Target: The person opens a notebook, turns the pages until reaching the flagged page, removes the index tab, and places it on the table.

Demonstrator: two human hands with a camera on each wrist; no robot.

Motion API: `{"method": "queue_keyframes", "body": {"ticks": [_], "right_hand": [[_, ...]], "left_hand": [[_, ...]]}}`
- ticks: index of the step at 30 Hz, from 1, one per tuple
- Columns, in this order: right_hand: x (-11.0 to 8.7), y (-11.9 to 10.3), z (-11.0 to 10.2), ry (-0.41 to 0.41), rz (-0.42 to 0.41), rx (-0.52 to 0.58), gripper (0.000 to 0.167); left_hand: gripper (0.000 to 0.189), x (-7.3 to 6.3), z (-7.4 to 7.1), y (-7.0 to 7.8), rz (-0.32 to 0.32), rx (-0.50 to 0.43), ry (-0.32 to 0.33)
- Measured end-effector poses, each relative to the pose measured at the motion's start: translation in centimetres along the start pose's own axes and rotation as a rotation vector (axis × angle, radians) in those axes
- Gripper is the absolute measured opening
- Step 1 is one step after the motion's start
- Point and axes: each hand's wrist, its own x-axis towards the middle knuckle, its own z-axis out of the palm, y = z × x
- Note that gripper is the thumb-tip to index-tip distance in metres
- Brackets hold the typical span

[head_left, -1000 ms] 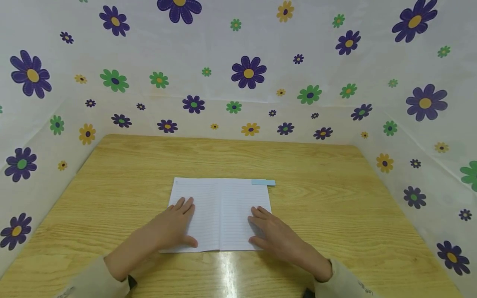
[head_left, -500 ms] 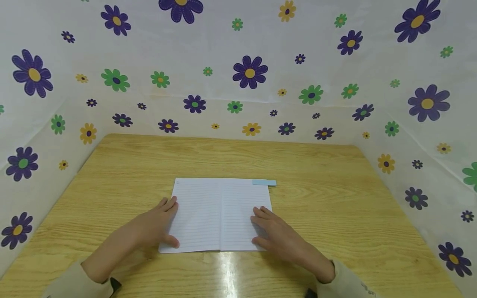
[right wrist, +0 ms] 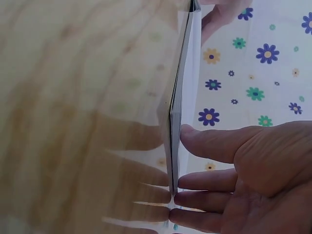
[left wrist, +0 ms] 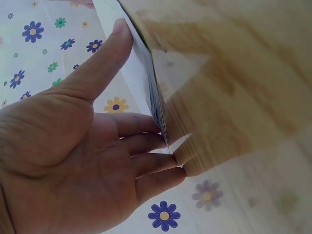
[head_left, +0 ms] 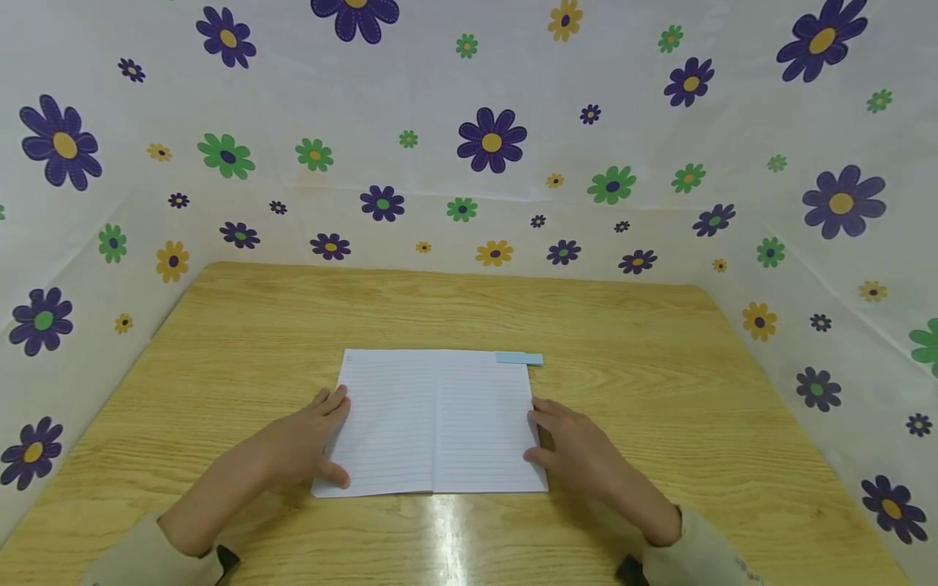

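Observation:
An open notebook (head_left: 396, 423) with lined white pages lies flat on the wooden table. A light blue paper strip (head_left: 519, 358) sits at its top right corner and sticks out past the page edge. My left hand (head_left: 304, 443) is at the left page edge, its thumb over the page and its fingers extended along the edge; the left wrist view shows the palm (left wrist: 68, 151) beside the page edges. At the right page edge is my right hand (head_left: 579, 448), thumb on the page side. In the right wrist view its fingertips (right wrist: 187, 197) touch around the notebook's edge.
The wooden table (head_left: 454, 309) reaches back to a white cloth (head_left: 432, 171) printed with purple, green and yellow flowers. The cloth also rises along both sides. A light glare shows on the table in front of the notebook.
First my left hand slid left from the page to its edge. Then my right hand moved right, from over the right page to its outer edge. The notebook and blue strip stayed put.

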Motion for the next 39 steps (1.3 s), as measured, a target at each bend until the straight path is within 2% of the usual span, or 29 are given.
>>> {"method": "queue_keyframes", "body": {"ticks": [5,15,26,31,39], "right_hand": [[0.8,0.5,-0.2,0.03,-0.043,-0.043,0.051],[3.1,2.0,-1.5,0.081,-0.125,-0.016,0.054],[7.1,5.9,-2.0,0.149,-0.085,0.091,0.044],[8.3,6.4,-2.1,0.15,-0.067,0.15,0.04],[9.4,6.5,-2.3,0.12,-0.045,0.144,0.032]], "left_hand": [[0.113,-0.1,-0.1,-0.1,0.012,0.007,0.01],[0.112,-0.1,-0.1,-0.1,0.01,-0.016,0.007],[0.115,-0.2,0.0,-0.4,0.001,-0.064,-0.006],[0.114,-0.3,0.0,-0.4,0.007,-0.056,-0.004],[0.112,-0.4,0.0,-0.5,0.025,-0.049,-0.005]]}}
